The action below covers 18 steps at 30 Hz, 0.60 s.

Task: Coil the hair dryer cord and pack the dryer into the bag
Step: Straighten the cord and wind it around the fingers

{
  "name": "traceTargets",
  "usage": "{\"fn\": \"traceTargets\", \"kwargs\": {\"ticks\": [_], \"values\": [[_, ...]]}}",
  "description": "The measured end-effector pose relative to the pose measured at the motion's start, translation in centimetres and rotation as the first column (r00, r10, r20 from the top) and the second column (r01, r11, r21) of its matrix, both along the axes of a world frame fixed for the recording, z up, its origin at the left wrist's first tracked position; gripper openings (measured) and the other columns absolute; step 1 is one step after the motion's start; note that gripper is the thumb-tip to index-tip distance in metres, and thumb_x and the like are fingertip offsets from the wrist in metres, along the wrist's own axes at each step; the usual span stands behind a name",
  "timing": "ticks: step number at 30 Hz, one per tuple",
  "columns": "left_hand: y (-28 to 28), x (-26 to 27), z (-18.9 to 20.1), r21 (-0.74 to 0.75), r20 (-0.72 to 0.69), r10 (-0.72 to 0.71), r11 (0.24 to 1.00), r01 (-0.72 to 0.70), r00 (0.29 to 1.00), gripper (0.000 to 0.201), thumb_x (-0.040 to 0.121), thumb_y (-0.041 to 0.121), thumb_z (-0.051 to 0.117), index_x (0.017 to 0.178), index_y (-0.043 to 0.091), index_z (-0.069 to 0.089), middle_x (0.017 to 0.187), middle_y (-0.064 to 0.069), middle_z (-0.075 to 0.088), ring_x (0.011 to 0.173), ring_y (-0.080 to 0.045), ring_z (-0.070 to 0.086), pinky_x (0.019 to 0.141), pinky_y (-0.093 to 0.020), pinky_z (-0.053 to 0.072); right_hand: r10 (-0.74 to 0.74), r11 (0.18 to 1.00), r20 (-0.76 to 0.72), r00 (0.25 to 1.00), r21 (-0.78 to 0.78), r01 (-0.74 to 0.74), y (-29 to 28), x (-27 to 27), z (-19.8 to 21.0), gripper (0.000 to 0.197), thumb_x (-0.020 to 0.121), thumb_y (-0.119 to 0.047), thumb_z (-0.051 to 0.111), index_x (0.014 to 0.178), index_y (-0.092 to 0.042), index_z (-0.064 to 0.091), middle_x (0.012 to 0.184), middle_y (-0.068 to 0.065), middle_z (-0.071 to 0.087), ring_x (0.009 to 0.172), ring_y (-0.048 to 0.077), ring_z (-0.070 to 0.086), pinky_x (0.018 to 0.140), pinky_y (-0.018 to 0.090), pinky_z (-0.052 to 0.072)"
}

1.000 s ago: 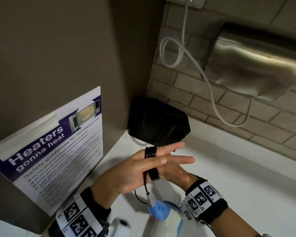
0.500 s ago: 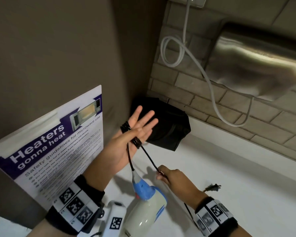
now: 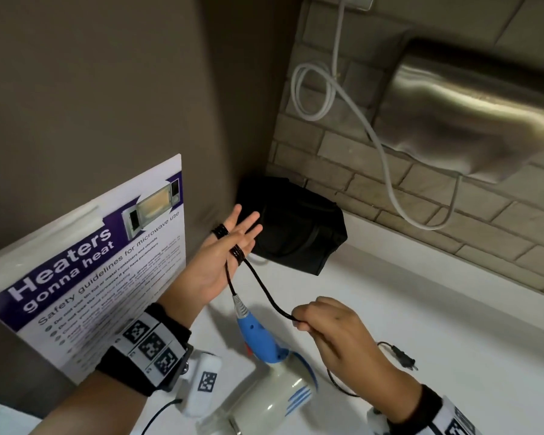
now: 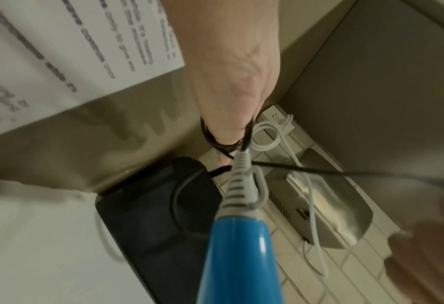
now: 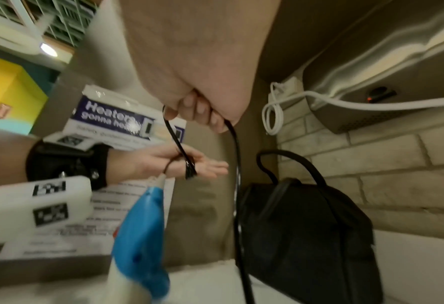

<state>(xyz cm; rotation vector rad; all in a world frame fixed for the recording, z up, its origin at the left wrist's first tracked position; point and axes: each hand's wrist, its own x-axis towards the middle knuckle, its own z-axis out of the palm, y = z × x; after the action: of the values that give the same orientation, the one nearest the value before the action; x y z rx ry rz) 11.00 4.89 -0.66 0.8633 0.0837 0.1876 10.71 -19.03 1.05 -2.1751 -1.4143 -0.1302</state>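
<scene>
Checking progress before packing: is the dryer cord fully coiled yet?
Partly. The cord loops around the left hand; slack passes through the right hand, plug on the counter.

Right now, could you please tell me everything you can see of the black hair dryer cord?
The thin black hair dryer cord looks rubbery and glossy. It leaves the grey ribbed strain relief on the dryer's blue handle, rises to the left hand and is coiled several turns around its straight fingers. From there a loose span sags to the right hand, which pinches it. The remainder trails onto the white counter, ending in a black two-pin plug lying unplugged there.
</scene>
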Motion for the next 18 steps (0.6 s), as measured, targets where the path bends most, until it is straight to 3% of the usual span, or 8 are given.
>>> {"fn": "traceTargets", "kwargs": {"ticks": [5, 8, 10, 12, 14, 16, 18], "values": [[-1.8, 0.5, -0.9, 0.099, -0.106, -0.050, 0.993, 0.060, 0.993, 0.052, 0.100, 0.002, 0.030, 0.149, 0.014, 0.018, 0.147, -0.009, 0.043, 0.135, -0.024, 0.041, 0.114, -0.035, 0.028, 0.087, 0.995, 0.024, 0.996, -0.042, -0.086, 1.4, -1.4, 0.2, 0.026, 0.080, 0.002, 0.059, 0.091, -0.021, 0.056, 0.077, -0.009, 0.060, 0.067, 0.009, 0.045, 0.067, 0.010, 0.026], [-2.5, -0.2, -1.8, 0.198, -0.160, -0.158, 0.962, 0.188, 0.974, 0.049, 0.102, 0.017, 0.034, 0.149, 0.014, 0.018, 0.139, 0.004, 0.053, 0.132, -0.016, 0.046, 0.114, -0.032, 0.029, 0.111, 0.994, 0.017, 0.994, -0.003, -0.111, 2.1, -1.4, 1.2, 0.012, 0.090, -0.008, 0.055, 0.090, -0.020, 0.057, 0.075, -0.005, 0.061, 0.067, 0.011, 0.047, 0.068, 0.011, 0.028], [-3.0, -0.8, -2.1, 0.223, -0.175, -0.247, 0.933, 0.283, 0.953, 0.047, 0.102, 0.022, 0.034, 0.147, 0.012, 0.023, 0.130, 0.011, 0.060, 0.123, -0.007, 0.054, 0.107, -0.026, 0.037, 0.117, 0.990, 0.038, 0.992, 0.076, -0.119, 2.6, -0.6, 2.8, 0.011, 0.094, -0.016, 0.048, 0.090, -0.020, 0.057, 0.077, -0.004, 0.063, 0.070, 0.011, 0.051, 0.070, 0.011, 0.032], [-3.7, -1.3, -1.5, 0.191, -0.174, -0.311, 0.920, 0.342, 0.934, 0.040, 0.103, 0.018, 0.032, 0.141, 0.009, 0.034, 0.117, 0.009, 0.069, 0.107, -0.005, 0.064, 0.094, -0.018, 0.048, 0.093, 0.986, 0.090, 0.992, 0.127, -0.104, 3.2, 0.9, 4.7, 0.017, 0.097, -0.022, 0.043, 0.093, -0.018, 0.060, 0.082, -0.003, 0.065, 0.074, 0.012, 0.055, 0.071, 0.014, 0.038], [-4.3, -1.9, -0.6, 0.147, -0.129, -0.373, 0.909, 0.390, 0.919, 0.037, 0.103, 0.014, 0.027, 0.134, 0.003, 0.044, 0.110, -0.003, 0.072, 0.104, -0.015, 0.068, 0.092, -0.021, 0.051, 0.037, 0.987, 0.137, 0.990, 0.152, -0.058, 3.8, 2.5, 6.2, 0.020, 0.096, -0.020, 0.043, 0.091, -0.013, 0.061, 0.081, -0.001, 0.064, 0.076, 0.011, 0.054, 0.072, 0.012, 0.038], [-4.7, -2.5, 0.5, 0.134, -0.060, -0.460, 0.876, 0.464, 0.886, 0.042, 0.104, 0.017, 0.021, 0.135, 0.001, 0.044, 0.123, -0.016, 0.064, 0.114, -0.030, 0.062, 0.097, -0.028, 0.048, -0.026, 0.985, 0.146, 0.989, 0.171, 0.000, 4.5, 4.3, 7.1, 0.012, 0.089, -0.003, 0.051, 0.088, -0.009, 0.062, 0.079, -0.001, 0.063, 0.077, 0.005, 0.053, 0.074, 0.005, 0.035], [-4.8, -3.1, 1.1, 0.158, -0.005, -0.549, 0.825, 0.542, 0.836, 0.049, 0.101, 0.025, 0.019, 0.137, -0.002, 0.039, 0.133, -0.024, 0.054, 0.123, -0.038, 0.053, 0.106, -0.034, 0.041, -0.055, 0.983, 0.112, 0.992, 0.181, 0.034, 5.2, 5.9, 7.5, 0.012, 0.088, 0.001, 0.055, 0.085, -0.008, 0.062, 0.079, -0.005, 0.062, 0.075, -0.005, 0.052, 0.073, 0.004, 0.035]]}}
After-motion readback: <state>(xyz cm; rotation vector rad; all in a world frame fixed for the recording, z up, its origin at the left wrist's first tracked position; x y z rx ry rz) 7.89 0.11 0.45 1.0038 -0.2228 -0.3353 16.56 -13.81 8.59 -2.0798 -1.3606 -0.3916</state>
